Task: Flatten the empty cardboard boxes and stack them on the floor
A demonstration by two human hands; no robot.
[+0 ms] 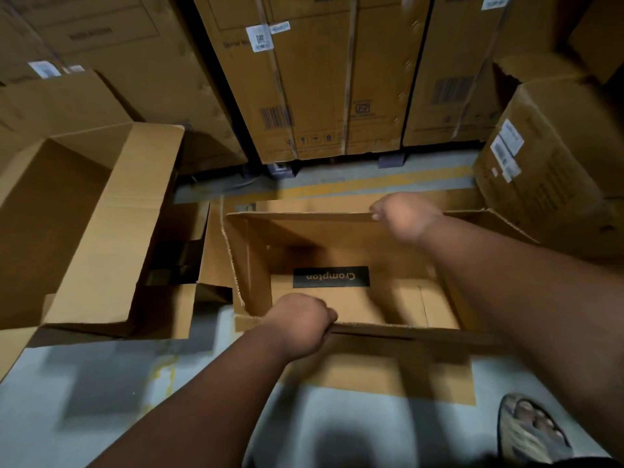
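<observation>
An open empty cardboard box [256, 271] stands on the grey floor in the middle of the view, with a black label on its inner bottom. My left hand [299, 322] grips the box's near rim, fingers curled over the edge. My right hand [403, 216] grips the far rim, fingers wrapped over it. A near flap [388, 369] of the box lies flat on the floor toward me. A second, larger open box [111, 224] sits to the left, tipped with its flaps up.
Tall stacked cartons [324, 79] line the back on a pallet. Another carton [540, 170] stands at the right. A yellow line [371, 182] crosses the floor behind the box. My sandalled foot [530, 430] is at the lower right. Bare grey floor [101, 400] lies at the lower left.
</observation>
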